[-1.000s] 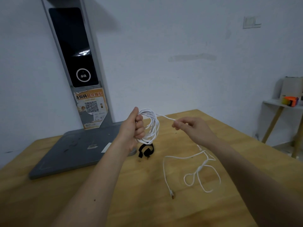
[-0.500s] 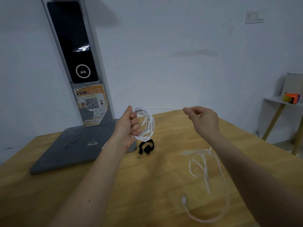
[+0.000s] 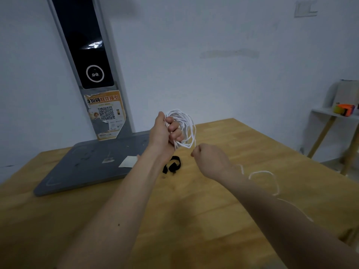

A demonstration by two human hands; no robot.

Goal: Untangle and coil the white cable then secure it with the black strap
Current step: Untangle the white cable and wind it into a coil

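My left hand (image 3: 165, 131) is raised above the table and grips several loops of the white cable (image 3: 187, 127) in a fist. Just below and to the right, my right hand (image 3: 210, 160) is closed on the strand running down from the coil. The loose tail of the cable trails blurred past my right forearm, with a loop over the wooden table (image 3: 242, 136). The black strap (image 3: 172, 166) lies curled on the table under my left wrist, between my two arms.
A grey scale-like base (image 3: 87, 167) with a tall dark column (image 3: 87, 55) stands on the table's back left against the white wall. A small white side table (image 3: 334, 115) with an orange object stands at the right.
My right hand has swung from up and out at the right down to just under the coil, laying another loop. The cable's loose tail has shortened and shifted right.
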